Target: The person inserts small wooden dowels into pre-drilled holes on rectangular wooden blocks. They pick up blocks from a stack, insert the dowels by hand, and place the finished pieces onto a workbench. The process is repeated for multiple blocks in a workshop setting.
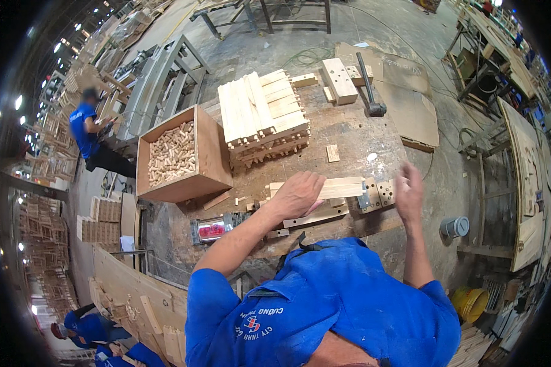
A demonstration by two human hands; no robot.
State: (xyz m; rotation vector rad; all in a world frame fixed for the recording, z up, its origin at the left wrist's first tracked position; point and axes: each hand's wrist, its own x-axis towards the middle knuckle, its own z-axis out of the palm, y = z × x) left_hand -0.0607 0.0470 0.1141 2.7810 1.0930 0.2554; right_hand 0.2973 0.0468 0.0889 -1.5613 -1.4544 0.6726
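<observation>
My left hand (299,194) lies over pale wooden slats (343,188), its fingers curled down onto their left part. The slats' right end meets a wooden block with drilled holes (382,194), faced with a grey metal plate (362,200). Beside that block's right edge is my right hand (410,191), smeared by motion; whether it touches anything I cannot tell. Under the slats, toward me, runs a longer wooden bar (317,215). Farther off stands a stack of pale slats (257,107) with dowels sticking out of their ends. A wooden box (208,153) to its left contains many loose dowels (172,154).
A black hammer (370,92) lies by a thick wooden block (340,81) at the far right. One small wood piece (332,153) sits mid-table. A metal clamp-like device with a red part (212,230) is at the near left. A grey bucket (455,227) stands right of the table.
</observation>
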